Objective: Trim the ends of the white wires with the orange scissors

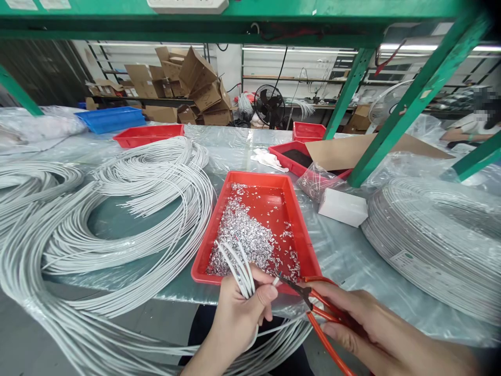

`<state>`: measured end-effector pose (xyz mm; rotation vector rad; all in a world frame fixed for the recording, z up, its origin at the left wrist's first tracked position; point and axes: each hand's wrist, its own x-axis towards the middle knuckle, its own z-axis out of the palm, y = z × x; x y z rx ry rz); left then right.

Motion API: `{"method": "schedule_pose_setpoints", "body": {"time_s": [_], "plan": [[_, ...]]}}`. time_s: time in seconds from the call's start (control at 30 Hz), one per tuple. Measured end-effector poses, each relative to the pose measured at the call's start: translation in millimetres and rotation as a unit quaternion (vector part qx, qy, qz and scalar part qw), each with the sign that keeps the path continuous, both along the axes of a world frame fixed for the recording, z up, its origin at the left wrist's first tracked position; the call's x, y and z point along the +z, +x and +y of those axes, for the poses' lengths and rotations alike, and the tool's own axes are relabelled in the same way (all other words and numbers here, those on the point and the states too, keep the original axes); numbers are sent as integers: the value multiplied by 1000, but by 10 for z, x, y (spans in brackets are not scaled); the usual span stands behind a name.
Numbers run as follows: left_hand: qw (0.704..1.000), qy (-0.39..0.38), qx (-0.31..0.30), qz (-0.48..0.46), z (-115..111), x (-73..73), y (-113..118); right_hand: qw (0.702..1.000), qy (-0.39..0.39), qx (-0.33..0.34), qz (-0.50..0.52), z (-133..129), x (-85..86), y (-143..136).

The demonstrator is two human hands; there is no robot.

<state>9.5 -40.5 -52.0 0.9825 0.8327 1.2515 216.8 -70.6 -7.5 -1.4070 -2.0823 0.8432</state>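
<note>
My left hand (245, 308) is closed around several white cables (238, 266), whose ends point up over the red tray. One cable end is pinched between thumb and forefinger. My right hand (360, 324) grips orange-handled pliers (305, 293), their dark jaws at that cable end. Beneath and beyond both hands lies the red tray (303, 243), holding a heap of small silvery metal pieces (246, 232). Large coils of white cable (117, 245) spread over the table to the left, and a bundle of cable hangs below my hands.
At the right sit a wrapped cable coil (430, 250) and a white box (343, 207). Farther back are a red bin (148, 136), a blue bin (113, 119) and a white glove (269, 160). Green posts (407, 104) rise at the right. A person (469, 125) is at far right.
</note>
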Motion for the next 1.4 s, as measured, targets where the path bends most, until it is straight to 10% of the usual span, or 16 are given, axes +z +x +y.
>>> {"method": "schedule_pose_setpoints", "body": {"time_s": [0.3,0.53,0.8,1.2,1.4], "plan": [[956,-106,-219,-164,-7,-19,-46,999,6,46,26,60,79,114],[990,-74,-72,-96,-20,39,16,950,-103,-64,287,180,0,-241],[998,12,-1,58,-60,59,97,932,59,-187,305,141,-157,-731],[952,162,172,193,-147,53,194,949,43,-146,275,136,-122,-695],[970,118,147,157,-127,70,197,914,-15,-133,383,104,-112,-744]]}}
